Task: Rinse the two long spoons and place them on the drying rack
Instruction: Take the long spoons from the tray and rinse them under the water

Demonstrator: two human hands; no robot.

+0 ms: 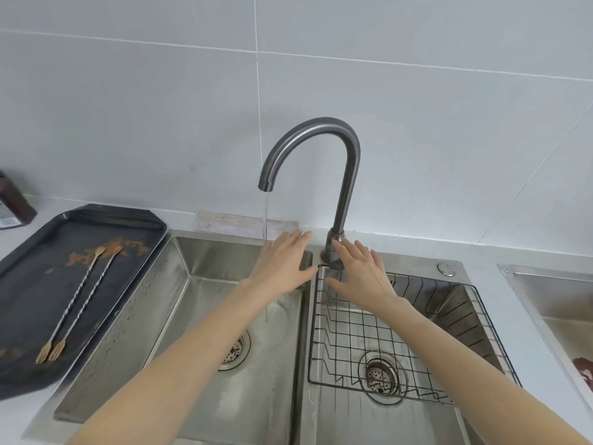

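Pale tiled wall behind a white worktop with a double steel sink. At the worktop's left edge a dark tray carries the two long spoons, side by side and touching nothing else. Water runs from the faucet into the left basin. The left hand and right hand hover near the faucet base, fingers spread wide, holding nothing. A wire drying rack sits in the right basin.
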